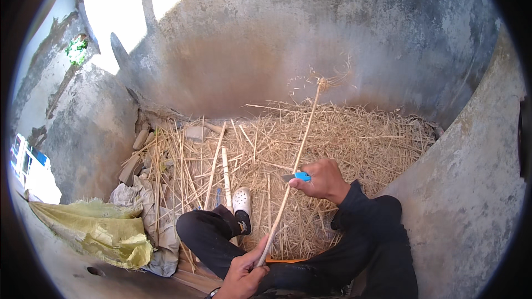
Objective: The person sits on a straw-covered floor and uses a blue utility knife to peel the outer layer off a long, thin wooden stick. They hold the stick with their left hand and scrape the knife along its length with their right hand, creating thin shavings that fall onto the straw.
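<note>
A long, thin pale stick (302,143), looking like split bamboo or cane, slants up and away from my lap. Its far end carries a small tangled knot of fibres (323,83). Low in the view, my left hand (244,274) is closed round the stick's near end. Farther up, my right hand (324,180) grips a knife with a bright blue handle (302,176). The knife's dark blade (288,178) lies against or right beside the stick; whether it cuts in cannot be made out. My right thumb rests close to the stick.
Straw-like shavings (354,149) cover the floor up to the grey wall (332,39). Loose pale strips (216,160) lie at the left, beside a torn yellow sack (105,230). A white clog (242,200) is on my foot. A sloping concrete wall (460,188) rises at the right.
</note>
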The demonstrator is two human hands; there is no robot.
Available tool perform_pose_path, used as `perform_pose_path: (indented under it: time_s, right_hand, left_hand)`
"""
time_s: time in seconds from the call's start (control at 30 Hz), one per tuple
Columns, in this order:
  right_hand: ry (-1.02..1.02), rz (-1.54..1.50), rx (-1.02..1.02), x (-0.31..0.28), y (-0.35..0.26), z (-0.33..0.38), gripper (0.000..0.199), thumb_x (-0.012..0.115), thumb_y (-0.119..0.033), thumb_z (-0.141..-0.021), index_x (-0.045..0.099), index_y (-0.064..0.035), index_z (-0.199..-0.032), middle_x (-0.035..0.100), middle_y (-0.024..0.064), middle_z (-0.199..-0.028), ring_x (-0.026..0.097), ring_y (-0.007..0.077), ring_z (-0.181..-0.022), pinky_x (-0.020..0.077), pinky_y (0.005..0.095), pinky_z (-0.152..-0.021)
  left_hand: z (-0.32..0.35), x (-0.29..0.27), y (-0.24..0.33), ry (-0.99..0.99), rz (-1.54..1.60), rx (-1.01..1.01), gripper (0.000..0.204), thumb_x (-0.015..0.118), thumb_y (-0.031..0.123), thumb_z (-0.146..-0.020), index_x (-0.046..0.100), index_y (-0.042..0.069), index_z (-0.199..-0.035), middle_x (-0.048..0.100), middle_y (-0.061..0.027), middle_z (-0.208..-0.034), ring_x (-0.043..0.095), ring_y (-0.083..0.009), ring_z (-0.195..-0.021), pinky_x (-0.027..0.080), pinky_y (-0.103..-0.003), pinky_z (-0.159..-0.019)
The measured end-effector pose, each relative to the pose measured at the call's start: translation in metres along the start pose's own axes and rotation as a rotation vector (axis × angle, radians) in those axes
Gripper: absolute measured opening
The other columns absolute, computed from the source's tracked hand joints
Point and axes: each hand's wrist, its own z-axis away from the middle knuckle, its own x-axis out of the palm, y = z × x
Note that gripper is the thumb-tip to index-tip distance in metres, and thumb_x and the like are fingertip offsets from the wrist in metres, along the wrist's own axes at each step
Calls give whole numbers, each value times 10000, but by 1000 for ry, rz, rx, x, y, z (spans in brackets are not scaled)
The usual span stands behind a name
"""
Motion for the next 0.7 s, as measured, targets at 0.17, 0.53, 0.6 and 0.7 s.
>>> perform_pose_path:
  time_s: [0.17,0.53,0.6,0.7]
  right_hand:
    - [79,102,277,0,76,-13,727,410,-748,-860,475,-145,-458,377,-14,-384,386,163,-339,308,351,-368]
    - [47,39,-9,3,13,-3,724,483,-757,-811,510,-124,-462,445,36,-388,468,205,-343,349,361,-374]
    - [80,90,72,3,27,-5,736,476,-764,-811,501,-119,-456,424,31,-383,454,199,-342,347,365,-374]
    - [61,122,295,1,59,-9,751,456,-769,-818,485,-115,-451,390,22,-378,431,188,-343,337,364,-373]
  left_hand:
    - [6,0,-4,-13,-119,64,702,513,-68,-772,364,26,-1451,483,43,-720,383,-21,-588,319,-191,-526]
    - [4,-7,8,54,-436,143,690,528,-17,-749,391,9,-1425,559,-40,-763,460,-50,-695,410,-199,-651]
    - [0,-4,18,66,-535,157,685,528,-14,-742,401,5,-1414,550,-60,-745,455,-45,-704,409,-196,-656]
    - [2,-4,2,47,-630,340,596,495,38,-795,448,25,-1388,505,-161,-651,453,-163,-558,431,-296,-572]
